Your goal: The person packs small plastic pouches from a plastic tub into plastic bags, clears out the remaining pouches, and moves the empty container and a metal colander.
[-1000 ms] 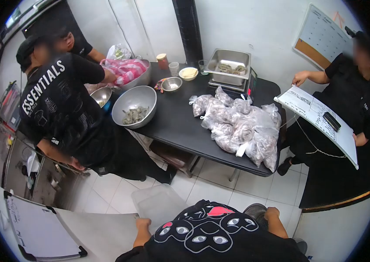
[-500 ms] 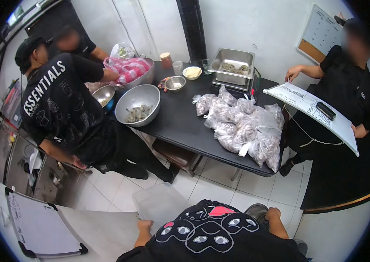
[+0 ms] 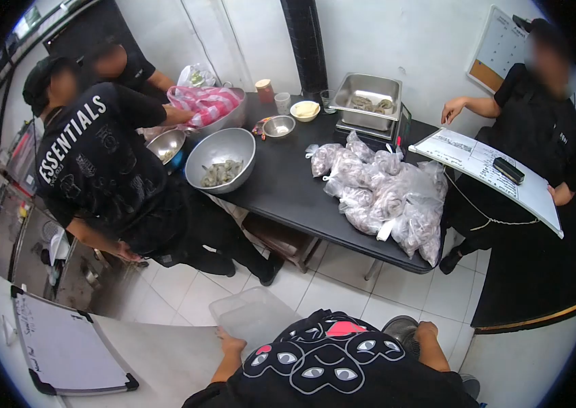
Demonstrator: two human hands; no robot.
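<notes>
At the bottom, my left hand (image 3: 231, 342) is closed at the near left edge of a translucent plastic container (image 3: 254, 313), its fingertips partly hidden. The container is above the tiled floor, in front of my black printed shirt. My right hand (image 3: 426, 332), fingers curled, is beside a dark grey rounded object (image 3: 401, 328); I cannot tell its kind or whether I hold it. Ahead on the black table (image 3: 281, 163), a large metal bowl (image 3: 240, 146) holds raw shrimp (image 3: 222, 173), and tied clear plastic bags (image 3: 376, 183) of pinkish-grey contents lie piled.
A steel pan (image 3: 369, 88) with shrimp sits on a scale (image 3: 363, 136). Two co-workers (image 3: 90, 143) stand at left by a red checked bag (image 3: 206, 105). At right another person (image 3: 539, 129) holds a whiteboard (image 3: 485, 170). Another whiteboard (image 3: 70, 343) is at lower left.
The view has shifted slightly, moving the table items a little to the right. My left hand has moved slightly up along the container's edge. My right hand stays nearly in place.
</notes>
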